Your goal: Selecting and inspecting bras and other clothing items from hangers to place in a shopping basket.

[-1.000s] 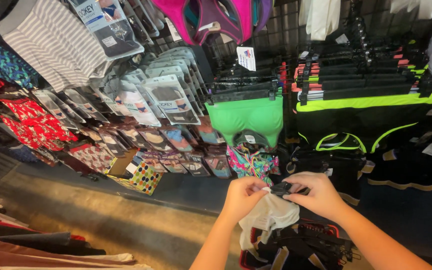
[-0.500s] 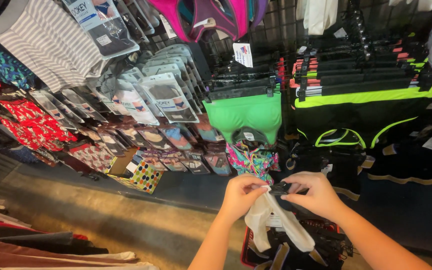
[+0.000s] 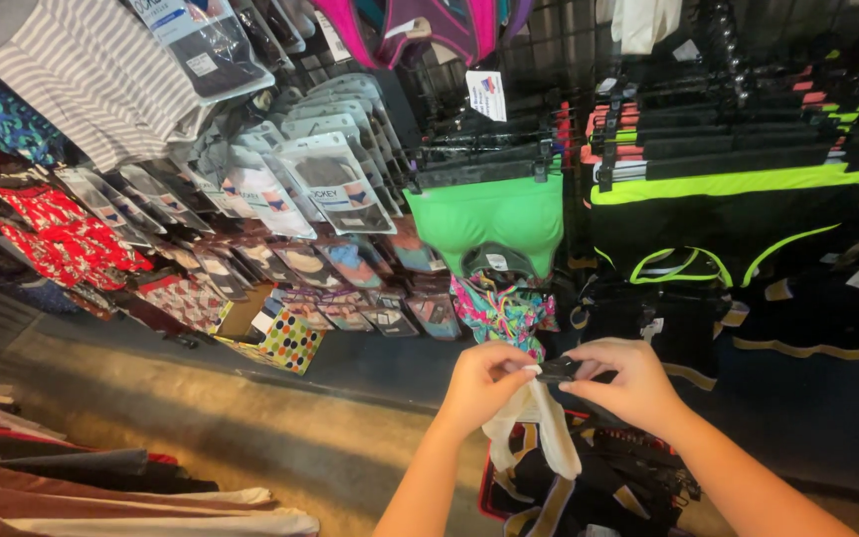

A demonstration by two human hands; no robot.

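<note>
My left hand [image 3: 487, 383] pinches the top of a small white garment [image 3: 534, 430] that hangs down below my fingers. My right hand [image 3: 630, 383] grips a black clip hanger [image 3: 561, 370] at the garment's upper edge. Both hands meet in the lower middle of the head view, just in front of a display wall. Directly behind them hang a colourful patterned garment [image 3: 504, 310] and, above it, a bright green garment [image 3: 487, 221] on a black hanger.
Rows of packaged underwear [image 3: 325, 184] hang on the wall at left. Black garments with neon-yellow bands [image 3: 728, 199] hang at right. A polka-dot box [image 3: 285, 338] sits on the floor. A red crate of black hangers [image 3: 599, 487] lies below my hands. Folded clothes [image 3: 101, 492] stack at lower left.
The white garment has been pulled narrower and hangs straighter under my left hand. My hands stay together at the hanger; the view has shifted slightly.
</note>
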